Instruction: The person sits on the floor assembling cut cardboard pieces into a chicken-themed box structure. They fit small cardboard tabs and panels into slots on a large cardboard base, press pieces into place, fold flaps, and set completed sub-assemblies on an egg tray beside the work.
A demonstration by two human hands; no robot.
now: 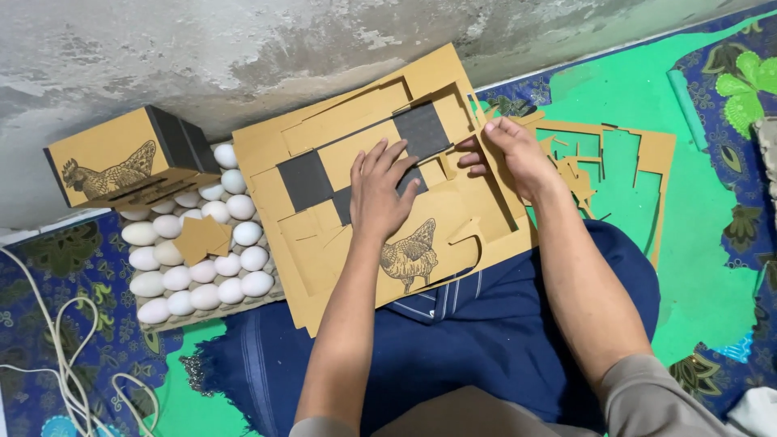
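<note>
— What colour is the card (380, 178)?
— Tan, with dark grey panels and a black hen drawing. The box (121, 158) matches it.
— And the eggs (198, 255)?
— White, on a grey tray (212, 314).
— The floor?
— A mat (647, 105), bright green with navy floral borders. The cloth (469, 324) is dark blue; the cable (61, 356) is white.
</note>
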